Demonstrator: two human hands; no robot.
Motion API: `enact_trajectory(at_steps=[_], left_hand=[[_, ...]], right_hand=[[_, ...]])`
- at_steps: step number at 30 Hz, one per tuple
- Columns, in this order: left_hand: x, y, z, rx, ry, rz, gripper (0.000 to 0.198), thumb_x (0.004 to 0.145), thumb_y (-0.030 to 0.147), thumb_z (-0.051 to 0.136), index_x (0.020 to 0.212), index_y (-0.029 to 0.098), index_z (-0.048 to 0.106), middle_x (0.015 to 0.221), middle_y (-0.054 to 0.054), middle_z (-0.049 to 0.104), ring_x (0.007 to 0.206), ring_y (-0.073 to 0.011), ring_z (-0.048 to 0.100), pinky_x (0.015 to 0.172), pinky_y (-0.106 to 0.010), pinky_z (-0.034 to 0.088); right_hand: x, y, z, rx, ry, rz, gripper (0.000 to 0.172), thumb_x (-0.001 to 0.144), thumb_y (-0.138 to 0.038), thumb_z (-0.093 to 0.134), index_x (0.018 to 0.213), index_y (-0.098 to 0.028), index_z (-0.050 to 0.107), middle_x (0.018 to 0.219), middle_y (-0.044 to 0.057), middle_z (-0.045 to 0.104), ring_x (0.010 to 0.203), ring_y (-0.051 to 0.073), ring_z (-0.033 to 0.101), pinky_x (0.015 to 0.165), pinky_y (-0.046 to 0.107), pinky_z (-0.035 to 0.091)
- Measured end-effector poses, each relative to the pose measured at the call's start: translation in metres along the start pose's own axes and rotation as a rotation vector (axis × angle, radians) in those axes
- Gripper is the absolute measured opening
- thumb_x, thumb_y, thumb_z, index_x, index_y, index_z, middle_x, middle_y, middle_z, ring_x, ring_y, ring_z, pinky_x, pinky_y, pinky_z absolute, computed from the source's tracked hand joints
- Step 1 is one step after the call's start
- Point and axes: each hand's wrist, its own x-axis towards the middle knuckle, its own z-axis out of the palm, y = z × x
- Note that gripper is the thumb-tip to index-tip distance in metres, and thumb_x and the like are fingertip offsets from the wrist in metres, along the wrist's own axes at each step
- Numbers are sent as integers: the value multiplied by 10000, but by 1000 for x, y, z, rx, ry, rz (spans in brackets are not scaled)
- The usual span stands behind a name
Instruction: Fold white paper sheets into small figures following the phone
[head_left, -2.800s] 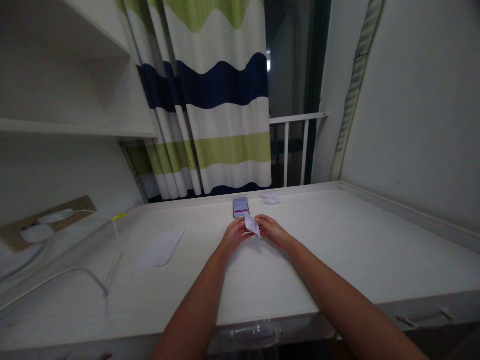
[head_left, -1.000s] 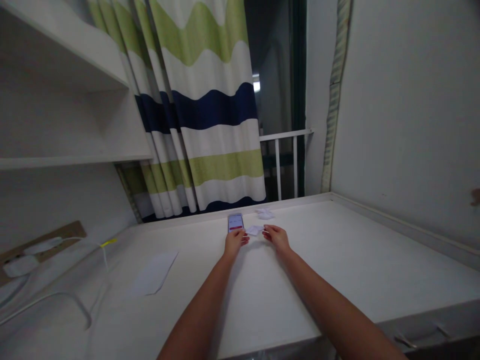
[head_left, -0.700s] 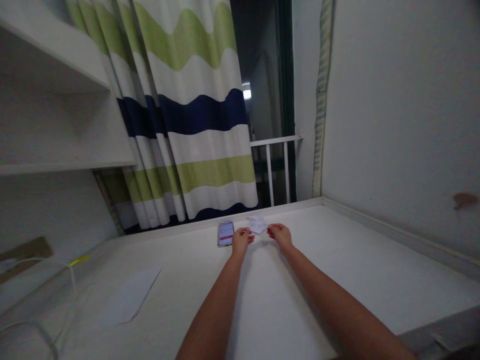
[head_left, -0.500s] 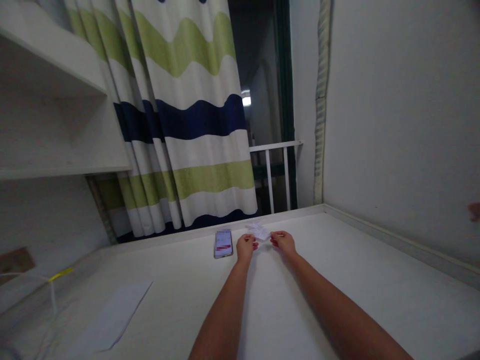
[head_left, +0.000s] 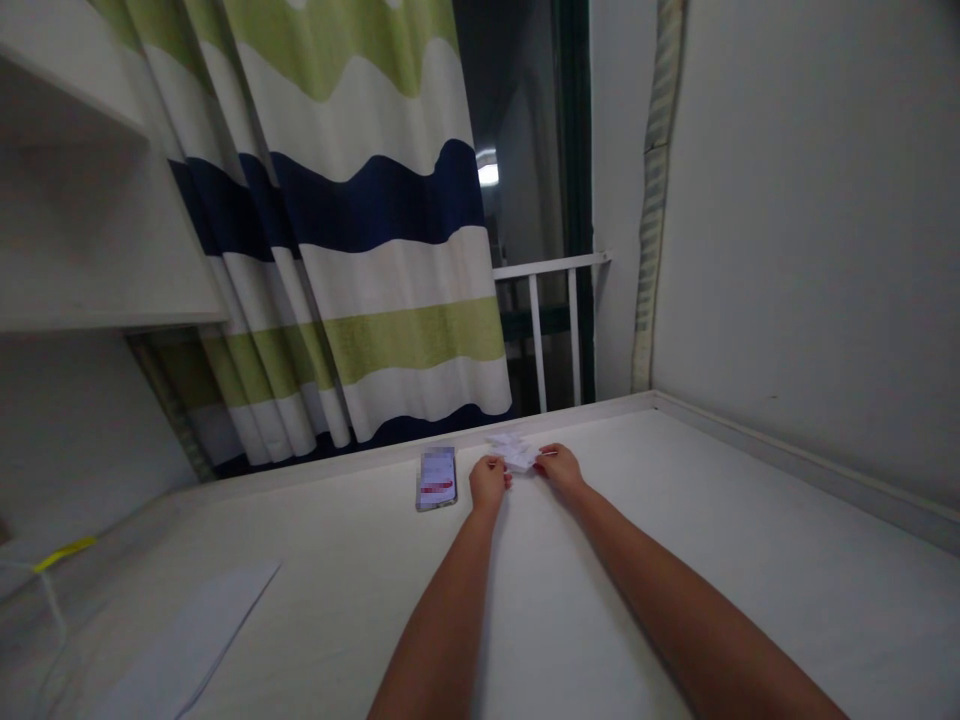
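A small folded white paper (head_left: 514, 453) is between my two hands near the far edge of the white table (head_left: 360, 590). My left hand (head_left: 489, 482) is closed on the paper's left side, fingertips pinched together. On its right side, my right hand (head_left: 561, 466) pinches the paper between thumb and fingers. The paper's exact folded shape is too small to make out. Just left of my left hand lies a smartphone (head_left: 437, 478) with its screen lit.
Flat white sheets of paper (head_left: 199, 630) lie at the front left. A pale cable with a yellow tag (head_left: 66, 553) runs along the left edge. Behind the table hang a striped curtain (head_left: 405, 330) and a white railing (head_left: 551, 267). A white shelf (head_left: 112, 250) juts out at left.
The view has tilted down and shifted slightly, so the curtain and shelf sit higher and further left. Both hands stay at the folded paper, with only slight movement of the fingers.
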Motion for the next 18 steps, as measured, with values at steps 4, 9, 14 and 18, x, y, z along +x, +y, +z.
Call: enact_trajectory(at_steps=[4, 9, 14, 18], left_hand=[[0, 2, -9, 213, 44, 85, 153, 741, 219, 459, 715, 151, 593, 695, -56, 643, 551, -120, 585, 578, -219, 421], [-5, 2, -15, 457, 127, 162, 198, 754, 240, 436, 751, 160, 617, 777, -88, 653, 750, -173, 594, 649, -237, 400], [-7, -1, -13, 489, 110, 175, 211, 757, 255, 439, 779, 161, 626, 764, -79, 654, 743, -169, 589, 641, -231, 391], [-7, -1, -13, 496, 92, 170, 218, 760, 270, 441, 784, 168, 632, 751, -73, 654, 731, -167, 590, 631, -230, 387]], right_hand=[[-3, 0, 3, -107, -5, -102, 162, 566, -141, 542, 725, -153, 565, 522, -18, 570, 532, 121, 548, 552, 228, 414], [-14, -2, 4, -283, 26, -275, 148, 599, -178, 551, 744, -164, 580, 678, 22, 618, 638, 138, 561, 599, 231, 395], [-17, -4, 2, -349, 42, -300, 163, 631, -184, 532, 784, -157, 579, 686, 34, 620, 648, 148, 562, 604, 238, 391], [-15, -3, 1, -324, 58, -285, 131, 630, -169, 533, 752, -157, 577, 661, 25, 613, 619, 136, 558, 602, 232, 397]])
